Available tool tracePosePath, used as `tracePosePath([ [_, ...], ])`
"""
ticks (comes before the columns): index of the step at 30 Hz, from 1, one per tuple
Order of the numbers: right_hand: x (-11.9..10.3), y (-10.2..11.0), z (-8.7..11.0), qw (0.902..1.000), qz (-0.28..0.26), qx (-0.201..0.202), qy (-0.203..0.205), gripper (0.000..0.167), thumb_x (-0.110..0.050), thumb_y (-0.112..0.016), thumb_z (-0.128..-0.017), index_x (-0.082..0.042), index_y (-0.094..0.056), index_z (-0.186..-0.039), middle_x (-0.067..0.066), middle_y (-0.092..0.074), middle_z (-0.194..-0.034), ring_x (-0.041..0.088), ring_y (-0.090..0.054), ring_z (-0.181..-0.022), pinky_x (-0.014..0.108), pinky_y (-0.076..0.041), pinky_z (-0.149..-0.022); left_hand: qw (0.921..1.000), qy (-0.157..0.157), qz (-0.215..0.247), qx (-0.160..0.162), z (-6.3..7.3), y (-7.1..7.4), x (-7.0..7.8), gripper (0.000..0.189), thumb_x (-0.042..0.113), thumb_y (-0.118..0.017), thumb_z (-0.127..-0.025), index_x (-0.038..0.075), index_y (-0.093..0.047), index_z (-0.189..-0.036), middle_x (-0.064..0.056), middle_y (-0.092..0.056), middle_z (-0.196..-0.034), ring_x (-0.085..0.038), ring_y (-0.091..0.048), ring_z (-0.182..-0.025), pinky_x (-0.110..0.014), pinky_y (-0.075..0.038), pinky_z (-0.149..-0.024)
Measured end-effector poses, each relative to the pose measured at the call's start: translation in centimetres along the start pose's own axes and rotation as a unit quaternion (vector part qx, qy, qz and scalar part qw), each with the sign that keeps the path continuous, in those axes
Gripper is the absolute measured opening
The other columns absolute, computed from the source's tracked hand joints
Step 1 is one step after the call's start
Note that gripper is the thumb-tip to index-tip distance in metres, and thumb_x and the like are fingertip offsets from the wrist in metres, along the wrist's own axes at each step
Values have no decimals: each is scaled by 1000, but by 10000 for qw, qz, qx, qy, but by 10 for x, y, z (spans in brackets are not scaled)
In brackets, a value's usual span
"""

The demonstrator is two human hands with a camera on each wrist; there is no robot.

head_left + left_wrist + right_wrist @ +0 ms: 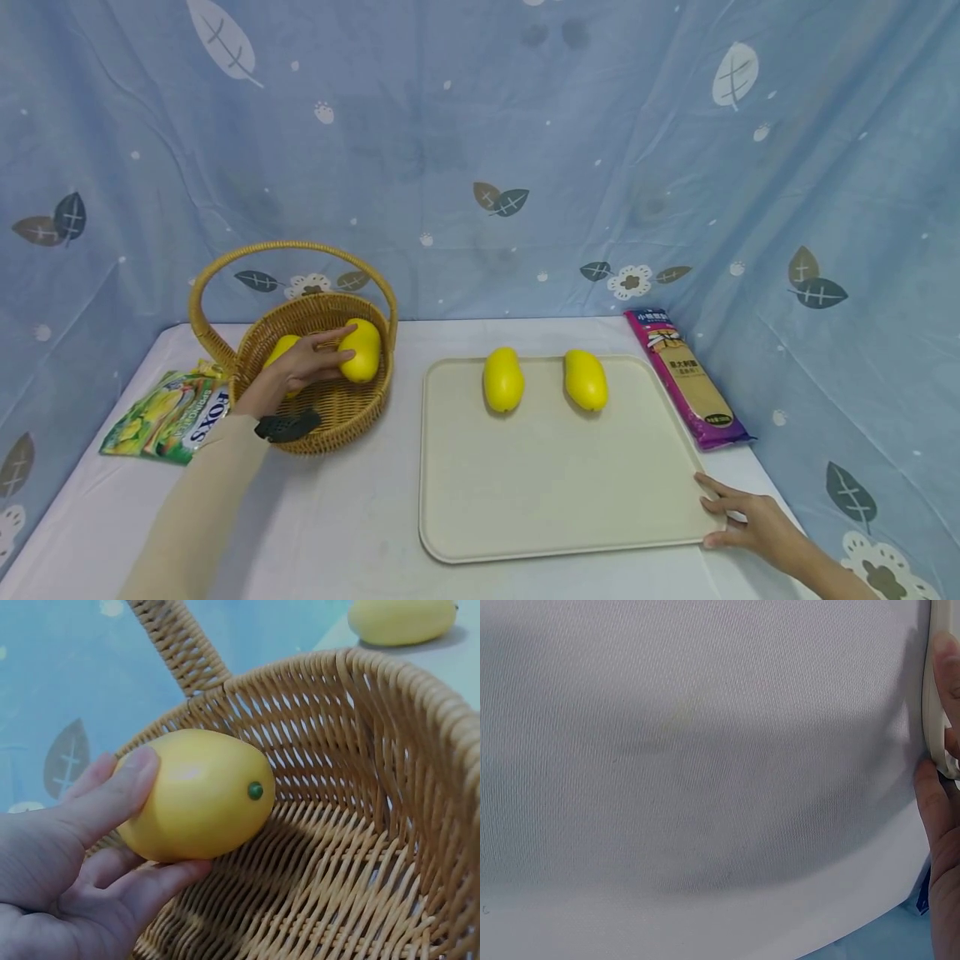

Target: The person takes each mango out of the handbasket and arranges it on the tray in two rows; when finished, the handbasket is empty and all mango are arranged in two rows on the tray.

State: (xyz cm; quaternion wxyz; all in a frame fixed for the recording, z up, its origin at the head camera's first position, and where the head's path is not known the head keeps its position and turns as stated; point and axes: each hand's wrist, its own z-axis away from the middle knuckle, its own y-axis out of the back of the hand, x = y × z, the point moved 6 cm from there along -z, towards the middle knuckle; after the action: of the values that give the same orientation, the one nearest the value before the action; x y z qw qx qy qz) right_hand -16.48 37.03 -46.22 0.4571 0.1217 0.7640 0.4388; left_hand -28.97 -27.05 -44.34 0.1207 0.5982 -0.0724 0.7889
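Note:
My left hand (311, 362) grips a yellow mango (361, 350) inside the wicker basket (330, 429). In the left wrist view the thumb lies on top of this mango (199, 795) and a green stem dot shows at its end. Another yellow mango (279, 350) is in the basket, partly hidden behind the hand. My right hand (757, 525) holds the beige tray (562, 492) at its near right corner, thumb at the front and fingers along the side rim. Two more mangoes, a left one (503, 380) and a right one (586, 380), lie apart near the tray's far edge.
A green candy bag (165, 417) marked FOX'S lies left of the basket. Beyond the tray's right edge is a purple noodle packet (690, 379). The basket's tall handle (292, 245) arches above its rim. A blue patterned curtain (450, 167) hangs behind the white table (337, 517).

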Motion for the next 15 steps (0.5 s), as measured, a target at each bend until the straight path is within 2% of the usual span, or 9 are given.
tracePosePath([
  [6, -3, 1, -1, 10000, -82, -46, 31, 49, -14, -84, -65, 17, -66, -99, -27, -36, -136, -13, -46, -107, 2, -45, -74, 9996, 22, 241, -160, 4, -1, -2, 67, 11, -53, -99, 10, -14, -154, -27, -6, -156, -4, -56, -101, -40, -48, -97],
  [15, -4, 2, -1, 10000, 19, -42, -11, 51, -17, -84, -65, 17, -66, -99, -27, -36, -135, -13, -46, -107, 0, -44, -75, 9983, 82, 487, -320, 19, -1, 0, 68, 12, -51, -100, 16, -10, -154, -18, 11, -158, -2, -57, -101, -41, -43, -102],
])
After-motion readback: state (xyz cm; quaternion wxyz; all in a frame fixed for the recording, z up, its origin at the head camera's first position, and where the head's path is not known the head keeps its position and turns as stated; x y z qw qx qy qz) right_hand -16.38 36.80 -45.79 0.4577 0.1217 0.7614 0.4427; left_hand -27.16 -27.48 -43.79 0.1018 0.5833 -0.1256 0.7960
